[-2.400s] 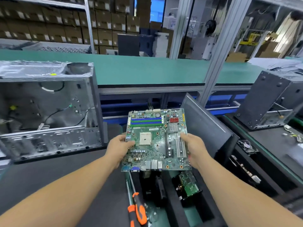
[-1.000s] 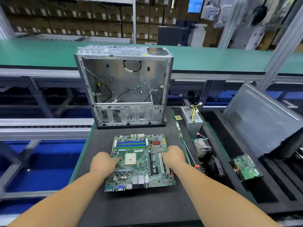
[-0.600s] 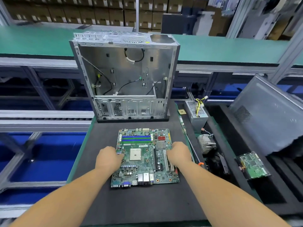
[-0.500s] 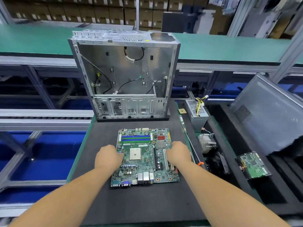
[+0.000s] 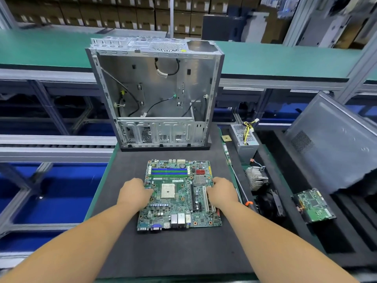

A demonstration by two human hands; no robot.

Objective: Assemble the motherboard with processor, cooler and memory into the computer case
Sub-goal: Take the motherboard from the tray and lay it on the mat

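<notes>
Stacked cardboard boxes [image 5: 122, 15] fill the shelves behind a long green conveyor [image 5: 51, 48], and nearer to us a dark foam mat covers the tabletop [image 5: 126, 252]. On that mat we have the motherboard [image 5: 179, 197] lying flat, its blue and green memory slots toward the far edge and its port block toward us. Our left hand [image 5: 133, 194] rests on the board's left edge with curled fingers over it, and our right hand [image 5: 221, 193] lies likewise on the right edge beside the expansion slots; whether either actually grips the board, we cannot tell. The square processor socket [image 5: 168, 190] sits between our hands. Just beyond the board stands the computer case [image 5: 157, 94], upright on the mat with its open side facing us and loose black cables hanging inside. To the right, in a black foam tray, we see a small processor chip [image 5: 225, 137], a power supply [image 5: 243, 139] with yellow wires, a finned cooler [image 5: 256, 177], and a green circuit board [image 5: 313, 205]. A grey side panel [image 5: 334, 146] leans over the tray.
</notes>
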